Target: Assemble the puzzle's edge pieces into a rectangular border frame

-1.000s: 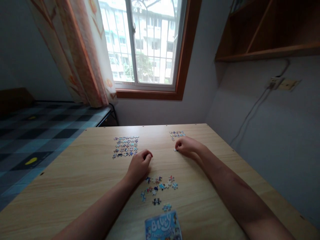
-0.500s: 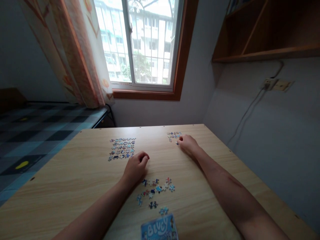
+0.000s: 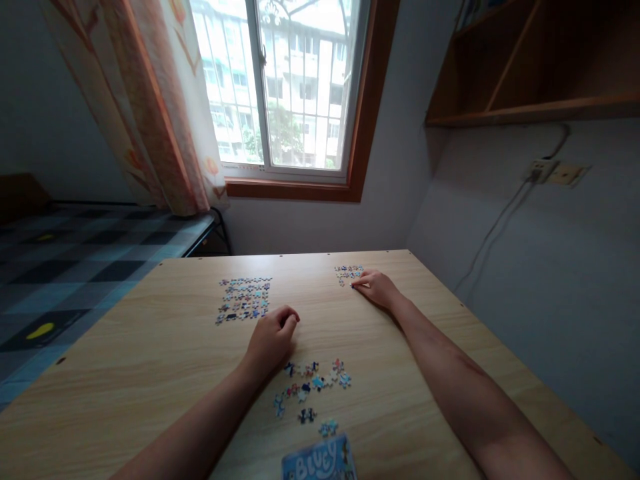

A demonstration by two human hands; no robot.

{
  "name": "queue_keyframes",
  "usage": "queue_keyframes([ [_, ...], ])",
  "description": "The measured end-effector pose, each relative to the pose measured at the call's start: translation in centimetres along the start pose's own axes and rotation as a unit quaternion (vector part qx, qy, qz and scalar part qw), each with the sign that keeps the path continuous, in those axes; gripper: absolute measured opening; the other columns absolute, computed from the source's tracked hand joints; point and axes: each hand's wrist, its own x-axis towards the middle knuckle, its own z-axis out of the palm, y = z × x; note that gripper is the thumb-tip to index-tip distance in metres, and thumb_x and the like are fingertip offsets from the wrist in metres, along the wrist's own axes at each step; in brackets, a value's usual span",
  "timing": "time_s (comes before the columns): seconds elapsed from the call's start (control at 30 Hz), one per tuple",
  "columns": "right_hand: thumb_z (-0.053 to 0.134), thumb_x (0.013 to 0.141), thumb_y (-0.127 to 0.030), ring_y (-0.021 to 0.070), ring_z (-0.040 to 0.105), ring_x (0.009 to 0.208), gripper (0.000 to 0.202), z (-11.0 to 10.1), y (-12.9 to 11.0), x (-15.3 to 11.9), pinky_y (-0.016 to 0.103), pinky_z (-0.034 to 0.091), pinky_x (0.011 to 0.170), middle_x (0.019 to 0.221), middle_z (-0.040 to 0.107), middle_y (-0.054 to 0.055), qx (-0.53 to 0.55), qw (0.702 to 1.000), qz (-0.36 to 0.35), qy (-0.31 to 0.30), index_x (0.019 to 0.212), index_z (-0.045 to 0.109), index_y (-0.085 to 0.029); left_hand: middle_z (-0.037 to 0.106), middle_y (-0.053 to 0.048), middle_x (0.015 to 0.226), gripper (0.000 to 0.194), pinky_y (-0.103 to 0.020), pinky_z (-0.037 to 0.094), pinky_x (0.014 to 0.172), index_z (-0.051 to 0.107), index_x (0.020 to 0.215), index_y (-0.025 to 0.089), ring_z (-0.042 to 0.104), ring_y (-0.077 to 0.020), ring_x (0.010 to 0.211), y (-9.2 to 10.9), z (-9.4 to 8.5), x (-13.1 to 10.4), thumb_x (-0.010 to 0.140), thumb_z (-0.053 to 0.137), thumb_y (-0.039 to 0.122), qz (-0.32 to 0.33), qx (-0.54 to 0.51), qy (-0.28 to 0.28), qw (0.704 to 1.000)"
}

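Far out on the right of the table, my right hand has its fingertips together on a small puzzle piece. Just beyond lies a small group of puzzle pieces set in short rows. My left hand rests on the wood with its fingers curled in, and no object shows in it. Beside that hand, on its far left, several rows of puzzle pieces lie in a block. Loose puzzle pieces are scattered nearer to me, between my forearms.
A blue box marked "Bluey" sits at the near edge of view. The wooden table reaches toward a window. To the left is a bed with a checked cover; a shelf hangs on the right wall.
My right hand's fingers have stretched out and shifted slightly left, onto the small piece near the right group. My left hand stays where it was.
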Motion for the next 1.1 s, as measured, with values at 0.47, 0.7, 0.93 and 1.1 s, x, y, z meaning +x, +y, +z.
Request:
queue_keyframes([
  [0.47,0.061,0.095,-0.032,0.0180,0.061,0.092,0.020,1.6,-0.3,0.7,0.027,0.046,0.083,0.090,0.068,0.005,-0.019,0.999,0.012,0.036,0.101,0.079,-0.027,0.070,-0.002,0.069,0.025,-0.031,0.045,0.070,0.064,0.071,0.022,0.063,-0.0202,0.069,-0.1,0.2,0.1,0.078,0.043,0.034,-0.008,0.007,-0.001,1.000],
  [0.7,0.062,0.095,-0.032,0.0180,0.062,0.092,0.019,1.6,-0.7,0.9,0.027,0.046,0.082,0.092,0.069,0.005,-0.025,0.999,0.014,0.038,0.099,0.080,-0.027,0.070,-0.002,0.070,0.026,-0.031,0.044,0.070,0.065,0.071,0.022,0.064,-0.0210,0.071,-0.1,0.2,0.1,0.078,0.043,0.035,-0.007,0.005,-0.003,1.000],
  [0.93,0.062,0.095,-0.031,0.0185,0.061,0.093,0.019,1.7,-0.7,0.8,0.027,0.046,0.084,0.091,0.069,0.005,-0.024,0.999,0.011,0.044,0.099,0.080,-0.027,0.070,-0.003,0.070,0.026,-0.031,0.044,0.070,0.064,0.072,0.022,0.065,-0.0213,0.072,0.1,0.2,0.1,0.078,0.043,0.035,-0.011,0.001,-0.004,1.000],
  [1.1,0.062,0.094,-0.030,0.0181,0.062,0.092,0.018,1.7,-0.6,0.8,0.027,0.047,0.083,0.090,0.069,0.005,-0.017,0.999,0.008,0.051,0.099,0.079,-0.025,0.068,-0.002,0.069,0.026,-0.031,0.043,0.069,0.064,0.072,0.021,0.063,-0.0205,0.071,-0.1,0.3,0.1,0.079,0.043,0.034,-0.010,0.001,-0.008,1.000],
])
